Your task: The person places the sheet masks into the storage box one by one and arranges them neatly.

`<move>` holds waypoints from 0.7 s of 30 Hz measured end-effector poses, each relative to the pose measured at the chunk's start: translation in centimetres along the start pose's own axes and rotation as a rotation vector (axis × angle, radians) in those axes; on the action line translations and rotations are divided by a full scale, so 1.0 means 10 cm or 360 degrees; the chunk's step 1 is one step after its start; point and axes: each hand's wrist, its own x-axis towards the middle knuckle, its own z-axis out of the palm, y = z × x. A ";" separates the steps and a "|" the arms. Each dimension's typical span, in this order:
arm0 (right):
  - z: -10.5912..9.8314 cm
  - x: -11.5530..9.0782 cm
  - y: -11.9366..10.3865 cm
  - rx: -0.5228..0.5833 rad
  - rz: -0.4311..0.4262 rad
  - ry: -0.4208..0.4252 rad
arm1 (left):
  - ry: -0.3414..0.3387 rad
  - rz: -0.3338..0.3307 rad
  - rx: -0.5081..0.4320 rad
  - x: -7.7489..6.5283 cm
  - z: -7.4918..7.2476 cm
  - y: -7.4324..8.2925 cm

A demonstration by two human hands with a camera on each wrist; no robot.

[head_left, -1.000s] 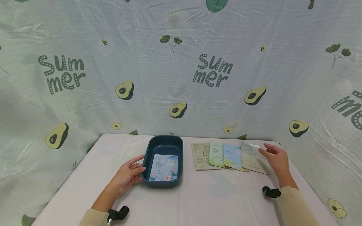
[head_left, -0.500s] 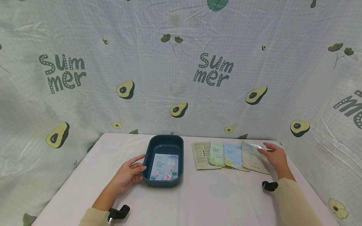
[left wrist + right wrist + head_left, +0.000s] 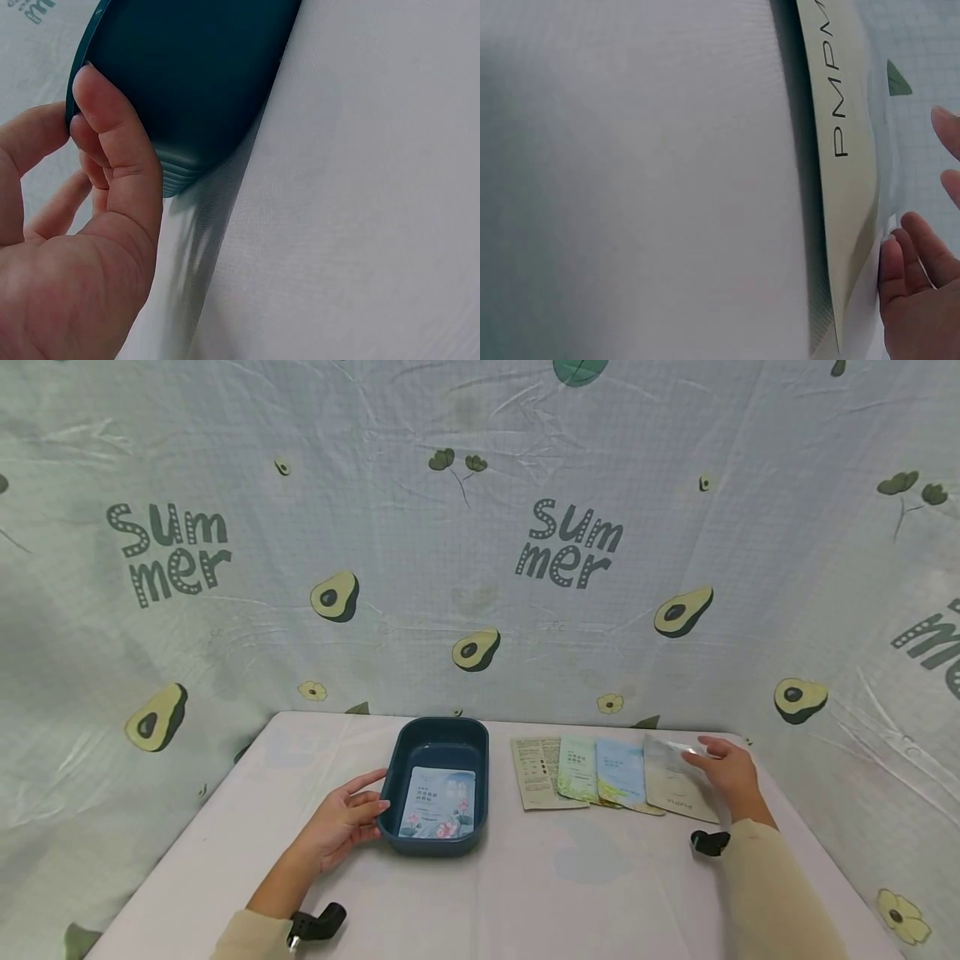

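A dark blue plastic bin (image 3: 442, 752) stands left of centre on the table. Inside it lies a pale blue mask sachet (image 3: 438, 802) with pink lotus flowers. My left hand (image 3: 347, 820) pinches the bin's left rim between thumb and fingers, also close up in the left wrist view. At the right, a beige sachet (image 3: 678, 787) marked PMPM ends a fanned row. My right hand (image 3: 727, 777) rests loosely at its right edge, fingers relaxed. Blue (image 3: 621, 772) and green (image 3: 577, 768) sachets lie beside it, then a beige printed sachet (image 3: 536, 775).
A white cloth covers the table (image 3: 525, 893). Behind and at the sides hangs a pale curtain (image 3: 420, 543) printed with avocados and lettering. Black wrist cameras sit on both of the person's cuffs.
My right wrist has moved slightly forward and left, the hand staying by the beige sachet. Left hand and bin hold their place; the whole head view has shifted a little.
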 end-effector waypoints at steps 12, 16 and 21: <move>0.06 0.07 0.01 -0.0022 0.0045 -0.0024 | -0.0056 0.0019 -0.0046 -0.01 -0.02 -0.01; 0.08 0.08 0.00 -0.0095 -0.0019 -0.0008 | -0.0048 0.0015 -0.0042 0.00 -0.02 0.00; 0.13 0.10 -0.01 -0.0129 0.0004 0.0042 | -0.0063 0.0025 -0.0046 0.00 -0.03 0.00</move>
